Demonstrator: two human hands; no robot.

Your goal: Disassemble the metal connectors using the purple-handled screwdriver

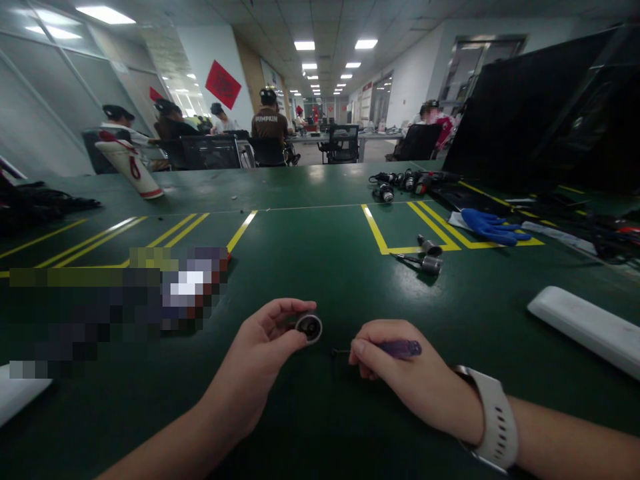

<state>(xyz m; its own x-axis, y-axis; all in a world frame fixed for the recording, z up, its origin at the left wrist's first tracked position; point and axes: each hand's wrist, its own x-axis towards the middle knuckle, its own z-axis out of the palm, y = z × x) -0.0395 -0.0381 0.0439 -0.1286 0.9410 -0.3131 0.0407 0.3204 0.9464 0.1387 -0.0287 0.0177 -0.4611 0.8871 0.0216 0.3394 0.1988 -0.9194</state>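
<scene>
My left hand [263,343] pinches a small round metal housing [310,327] between thumb and fingers. Its open end faces me, showing a dark inside with details too small to make out. In my right hand [393,357] is a screwdriver with a purple translucent handle [406,349]. Its thin shaft points left, just below and to the right of the housing, not touching it. Something tiny and dark shows at the tip; I cannot tell whether it is a screw. Farther off lie a metal part with a thin shaft [430,265] and a shorter metal cylinder [429,245].
Yellow tape lines mark the green table [310,260]. A blue glove [493,225], black motor-like parts [385,192] and a white bar [590,327] lie right. A blurred-out object [195,287] lies left, with a tilted white-and-red holder [133,167] beyond. Several people sit farther back.
</scene>
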